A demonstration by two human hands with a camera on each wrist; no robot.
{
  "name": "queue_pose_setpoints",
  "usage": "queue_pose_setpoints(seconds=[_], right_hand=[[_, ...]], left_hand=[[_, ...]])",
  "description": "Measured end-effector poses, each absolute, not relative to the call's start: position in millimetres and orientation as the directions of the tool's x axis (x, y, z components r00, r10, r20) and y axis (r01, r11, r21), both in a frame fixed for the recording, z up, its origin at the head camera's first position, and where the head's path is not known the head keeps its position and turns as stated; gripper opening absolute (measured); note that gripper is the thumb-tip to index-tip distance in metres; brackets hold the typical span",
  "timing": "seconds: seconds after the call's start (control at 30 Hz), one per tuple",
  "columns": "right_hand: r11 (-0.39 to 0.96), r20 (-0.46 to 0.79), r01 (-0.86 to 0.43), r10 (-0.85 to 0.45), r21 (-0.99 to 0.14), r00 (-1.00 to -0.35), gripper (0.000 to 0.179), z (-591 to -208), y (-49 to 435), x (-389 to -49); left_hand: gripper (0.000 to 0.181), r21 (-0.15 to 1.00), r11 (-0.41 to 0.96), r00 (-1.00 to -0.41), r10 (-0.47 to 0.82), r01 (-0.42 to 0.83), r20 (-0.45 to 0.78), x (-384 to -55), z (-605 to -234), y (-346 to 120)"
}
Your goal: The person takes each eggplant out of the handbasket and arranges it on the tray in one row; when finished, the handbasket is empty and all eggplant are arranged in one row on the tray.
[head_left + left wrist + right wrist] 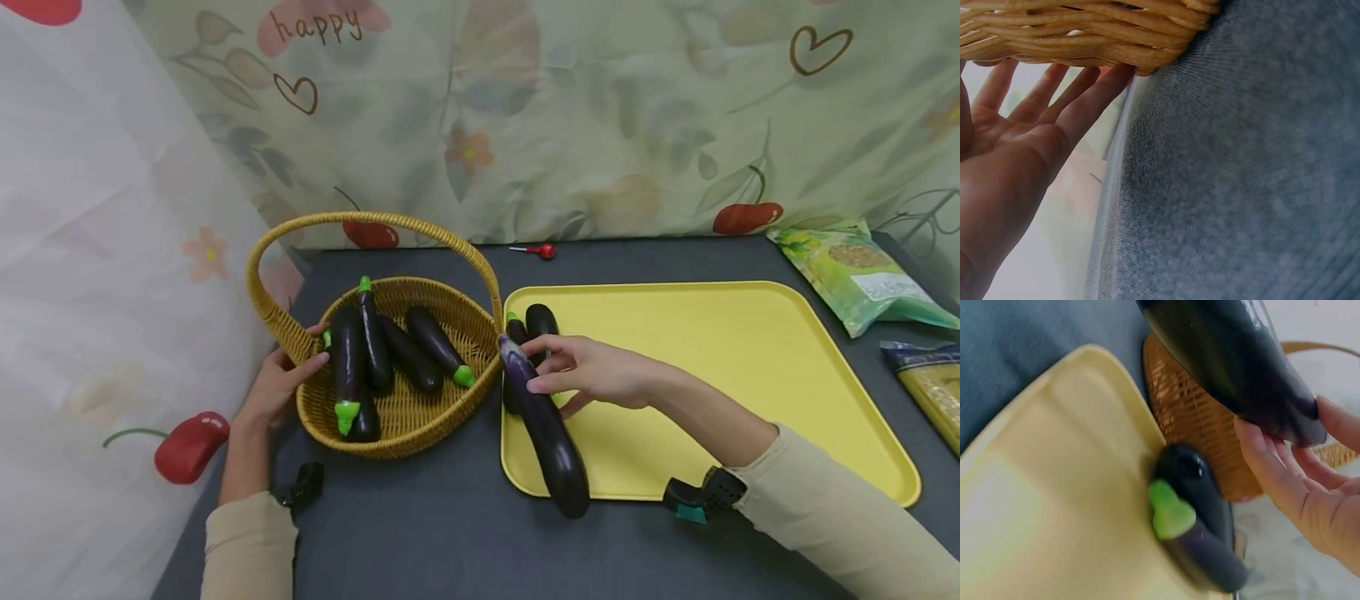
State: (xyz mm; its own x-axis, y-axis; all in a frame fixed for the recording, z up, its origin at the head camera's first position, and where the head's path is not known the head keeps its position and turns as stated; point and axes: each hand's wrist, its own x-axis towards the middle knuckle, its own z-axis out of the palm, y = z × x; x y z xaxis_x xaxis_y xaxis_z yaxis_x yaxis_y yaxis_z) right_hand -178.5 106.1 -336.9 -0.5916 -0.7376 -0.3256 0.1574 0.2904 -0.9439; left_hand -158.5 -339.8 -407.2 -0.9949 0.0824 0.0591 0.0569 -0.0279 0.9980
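Observation:
My right hand (pixel 596 371) holds a long dark eggplant (pixel 553 446) near its pale-streaked upper end, above the left edge of the yellow tray (pixel 675 442). The thumb and fingers lie on opposite sides of it in the right wrist view. Beneath and behind it, more eggplants (pixel 1188 472) lie on the tray, one with a green cap (pixel 1172 515). At the left, my left hand (pixel 272 393) grips the wicker basket (pixel 420 440) by its side near the handle's foot, thumb over the rim, fingers (pixel 1088 103) against the outside. Several eggplants (pixel 347 350) lie inside the basket.
The basket's tall handle (pixel 375 218) arches over its far side. A red lollipop (pixel 546 250) lies behind the tray. Right of the tray are a green bag (pixel 862 271) and a second yellowish bag (pixel 933 383). Patterned cloth (pixel 555 150) hangs along the back and left.

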Motion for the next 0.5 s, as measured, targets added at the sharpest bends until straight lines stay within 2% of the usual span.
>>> queue_pose_setpoints(seconds=[0.5], right_hand=[[0.347, -0.413, 0.237, -0.627, -0.907, -0.661, 0.065, -356, 157, -211]], left_hand=[[0.042, 0.997, -0.032, -0.994, 0.082, 0.065, 0.068, -158, -406, -338]])
